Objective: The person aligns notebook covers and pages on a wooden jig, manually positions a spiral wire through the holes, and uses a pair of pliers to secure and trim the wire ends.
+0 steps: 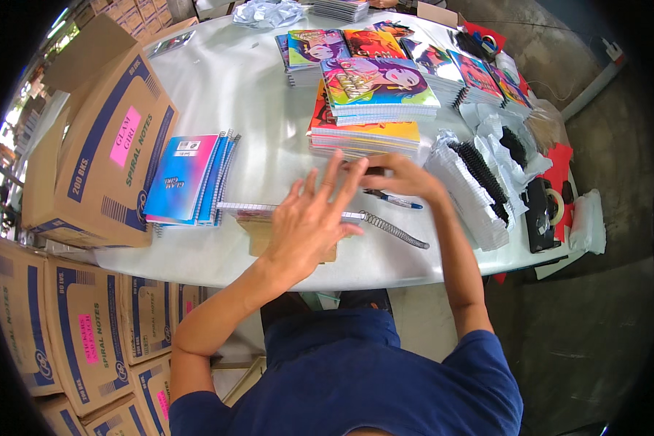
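Observation:
My left hand lies with its fingers spread over an unbound notebook at the table's front edge, holding nothing. A loose metal spiral coil sticks out to the right of that notebook. My right hand is just beyond it, fingers pinched on a small dark object in front of a stack of notebooks with colourful covers. A blue pen lies on the table under my right hand.
A stack of blue spiral notebooks lies to the left, beside a large cardboard box. White pads with black spirals sit to the right, more colourful notebooks behind. Cardboard boxes stand on the floor at left.

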`<state>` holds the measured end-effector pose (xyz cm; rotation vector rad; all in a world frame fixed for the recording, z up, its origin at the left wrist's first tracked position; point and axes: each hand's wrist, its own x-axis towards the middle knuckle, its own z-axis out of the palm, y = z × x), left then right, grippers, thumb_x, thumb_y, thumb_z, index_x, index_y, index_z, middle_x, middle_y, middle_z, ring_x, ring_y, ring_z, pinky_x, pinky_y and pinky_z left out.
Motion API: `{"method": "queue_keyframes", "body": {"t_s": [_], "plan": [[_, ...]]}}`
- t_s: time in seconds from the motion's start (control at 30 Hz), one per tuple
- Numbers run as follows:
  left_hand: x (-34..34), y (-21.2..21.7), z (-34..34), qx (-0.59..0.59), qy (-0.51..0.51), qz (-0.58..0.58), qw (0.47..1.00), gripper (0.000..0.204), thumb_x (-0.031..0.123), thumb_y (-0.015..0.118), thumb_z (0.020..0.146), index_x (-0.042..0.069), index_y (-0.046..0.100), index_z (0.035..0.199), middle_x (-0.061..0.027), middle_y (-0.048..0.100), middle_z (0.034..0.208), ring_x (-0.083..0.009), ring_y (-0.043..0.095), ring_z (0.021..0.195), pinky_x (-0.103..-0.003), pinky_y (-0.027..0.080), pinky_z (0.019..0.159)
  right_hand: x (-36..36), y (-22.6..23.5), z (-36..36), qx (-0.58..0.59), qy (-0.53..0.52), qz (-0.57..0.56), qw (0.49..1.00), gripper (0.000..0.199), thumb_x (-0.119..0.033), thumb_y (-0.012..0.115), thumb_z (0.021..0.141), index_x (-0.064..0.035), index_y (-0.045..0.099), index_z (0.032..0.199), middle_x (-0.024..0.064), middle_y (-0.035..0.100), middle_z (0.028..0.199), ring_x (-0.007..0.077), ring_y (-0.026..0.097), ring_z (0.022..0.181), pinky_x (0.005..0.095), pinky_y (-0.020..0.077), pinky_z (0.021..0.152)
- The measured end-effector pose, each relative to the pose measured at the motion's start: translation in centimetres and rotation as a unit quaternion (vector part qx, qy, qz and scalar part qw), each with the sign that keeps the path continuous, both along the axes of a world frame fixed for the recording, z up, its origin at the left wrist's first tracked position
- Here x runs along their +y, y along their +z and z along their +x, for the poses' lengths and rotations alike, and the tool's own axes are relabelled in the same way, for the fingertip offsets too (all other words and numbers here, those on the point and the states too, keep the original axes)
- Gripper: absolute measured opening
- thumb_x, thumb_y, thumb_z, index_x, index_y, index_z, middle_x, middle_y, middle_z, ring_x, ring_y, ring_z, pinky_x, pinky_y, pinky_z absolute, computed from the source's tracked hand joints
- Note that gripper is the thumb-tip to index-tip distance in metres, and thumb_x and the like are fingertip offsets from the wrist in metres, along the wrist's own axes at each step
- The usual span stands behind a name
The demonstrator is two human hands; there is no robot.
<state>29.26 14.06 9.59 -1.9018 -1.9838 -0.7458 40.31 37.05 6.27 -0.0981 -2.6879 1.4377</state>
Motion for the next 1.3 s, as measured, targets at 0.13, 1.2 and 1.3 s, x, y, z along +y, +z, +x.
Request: {"method": "queue_keyframes", "body": {"t_s": [0.13, 1.2, 1.3], "plan": [[0.2, -0.8, -0.5, -0.061, 0.013, 0.011, 0.998, 0.106, 0.038, 0.081, 0.066, 0.018, 0.024, 0.153, -0.0169, 0.040, 0.149, -0.0394, 0.063, 0.106, -0.042, 0.054, 0.088, -3.3, 5.5, 3.5, -0.003, 0.102, -0.054, 0.993, 0.051, -0.033, 0.055, 0.094, 0.0055, 0.059, 0.127, 0.0175, 0.062, 0.127, 0.0300, 0.058, 0.118, 0.0373, 0.0409, 0.102], [-0.8, -0.3, -1.5, -0.062, 0.067, -0.010, 0.996, 0.111, 0.033, 0.086, 0.062, 0.021, 0.024, 0.153, -0.0173, 0.044, 0.145, -0.0388, 0.057, 0.118, -0.047, 0.049, 0.096, -4.2, 4.2, 2.3, -0.026, -0.032, -0.014, 0.999, 0.051, -0.040, 0.062, 0.092, 0.0069, 0.068, 0.111, 0.0190, 0.066, 0.115, 0.0261, 0.060, 0.106, 0.0359, 0.0450, 0.092], [-0.9, 0.1, -1.4, -0.064, 0.080, -0.019, 0.995, 0.114, 0.035, 0.086, 0.058, 0.021, 0.024, 0.153, -0.0162, 0.040, 0.149, -0.0364, 0.059, 0.115, -0.044, 0.050, 0.096, -4.4, 3.6, 3.2, 0.043, 0.022, -0.126, 0.991, 0.045, -0.035, 0.059, 0.094, 0.0051, 0.067, 0.114, 0.0166, 0.066, 0.116, 0.0253, 0.060, 0.106, 0.0347, 0.0446, 0.093]]}}
